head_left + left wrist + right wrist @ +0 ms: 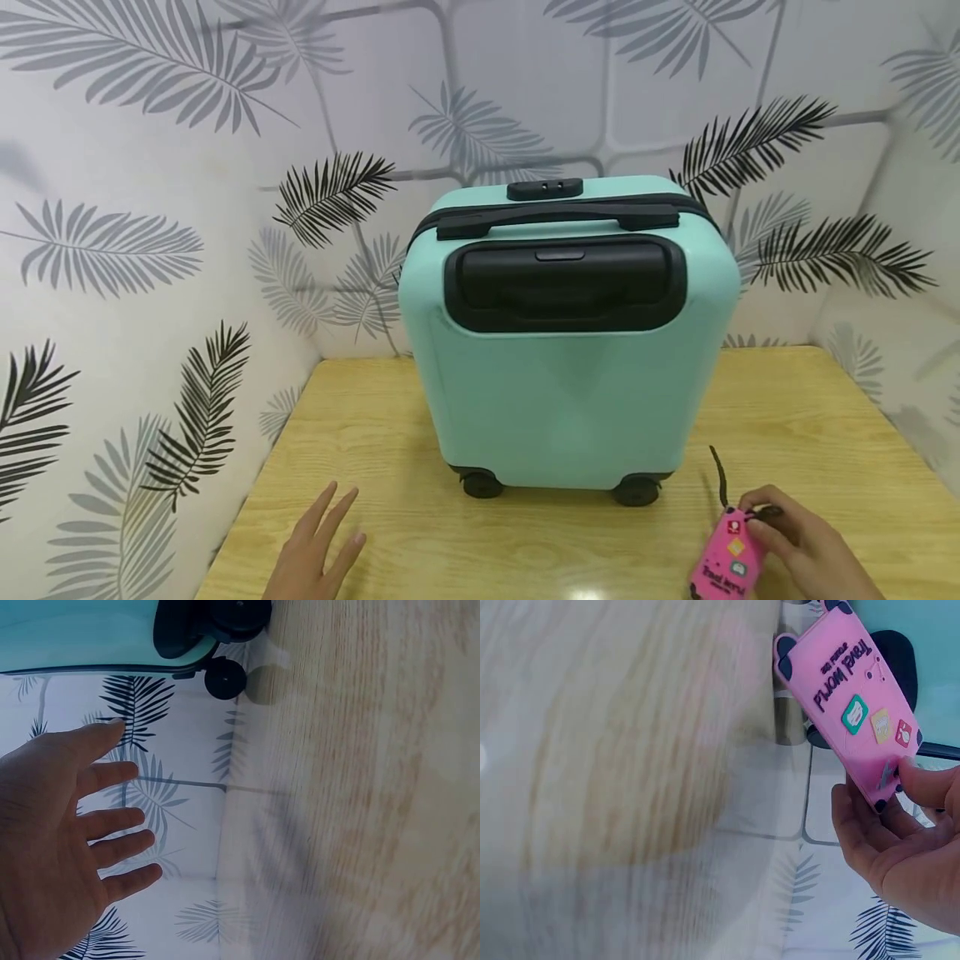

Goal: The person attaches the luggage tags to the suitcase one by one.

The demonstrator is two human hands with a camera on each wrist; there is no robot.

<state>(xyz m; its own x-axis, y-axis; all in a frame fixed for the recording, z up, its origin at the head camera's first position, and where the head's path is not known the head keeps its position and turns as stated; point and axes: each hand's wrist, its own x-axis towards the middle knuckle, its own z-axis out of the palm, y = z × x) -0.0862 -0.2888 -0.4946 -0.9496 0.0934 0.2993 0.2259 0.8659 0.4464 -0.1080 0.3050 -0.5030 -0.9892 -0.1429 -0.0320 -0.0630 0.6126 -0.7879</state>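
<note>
A mint-green hard-shell suitcase stands upright on its wheels on a wooden table, with a black top handle. My right hand pinches a pink luggage tag by its strap end near the table's front right; its dark strap sticks up. In the right wrist view the pink luggage tag sits between thumb and fingers. My left hand hovers with straight, spread fingers over the table's front left, holding nothing; in the left wrist view that left hand is apart from the suitcase wheel.
Leaf-patterned walls close in the table on the left, back and right. The suitcase takes up the middle of the table, with bare wood in front of it and to both sides.
</note>
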